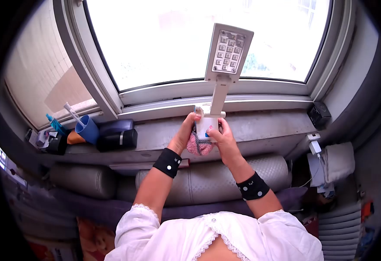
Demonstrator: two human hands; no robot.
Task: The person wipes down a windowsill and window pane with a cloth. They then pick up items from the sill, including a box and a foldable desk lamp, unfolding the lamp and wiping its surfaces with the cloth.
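Note:
A white folding LED lamp is upright in front of the window, its head with rows of square LEDs at the top. My left hand grips the left side of the lamp's base. On the other side, my right hand is closed round the base's right edge, its thumb on the front near small blue and pink marks. A pink fuzzy cloth with a dark patterned edge hangs below the base, between my hands. Which fingers hold the cloth is hidden.
Behind the lamp runs the window sill. At its left stand a blue cup with toothbrushes and a black case. A small black box sits far right, near a white plug with a cable. A grey quilted bolster lies below.

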